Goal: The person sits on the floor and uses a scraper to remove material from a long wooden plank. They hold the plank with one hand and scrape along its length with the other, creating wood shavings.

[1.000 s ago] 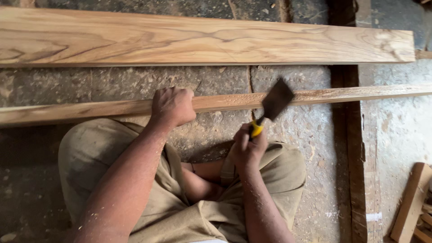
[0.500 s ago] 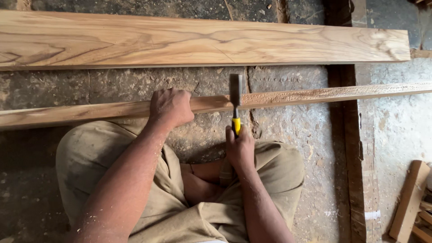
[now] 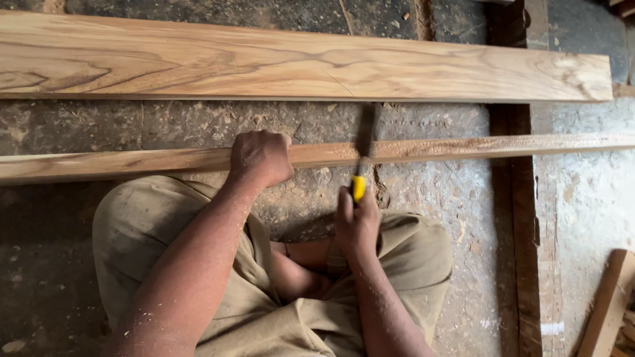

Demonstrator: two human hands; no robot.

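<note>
A long narrow wooden strip point(image 3: 430, 149) lies across the concrete floor in front of my crossed legs. My left hand point(image 3: 260, 158) is clenched over the strip and holds it down. My right hand point(image 3: 356, 221) grips a hand tool with a yellow handle point(image 3: 358, 188); its dark flat blade point(image 3: 365, 135) stands edge-on across the strip, just right of my left hand. The blade is blurred by motion. A wide pale plank point(image 3: 297, 63) with dark grain lies beyond the strip, parallel to it.
Wood chips and sawdust are scattered on the floor around the strip. A dark wooden beam point(image 3: 519, 218) runs from far to near on the right. Short wood pieces point(image 3: 608, 307) are stacked at the bottom right corner.
The tool's blade has swung from a tilted position on the right down onto the strip, now edge-on and nearly vertical. My left hand has kept its hold on the strip.
</note>
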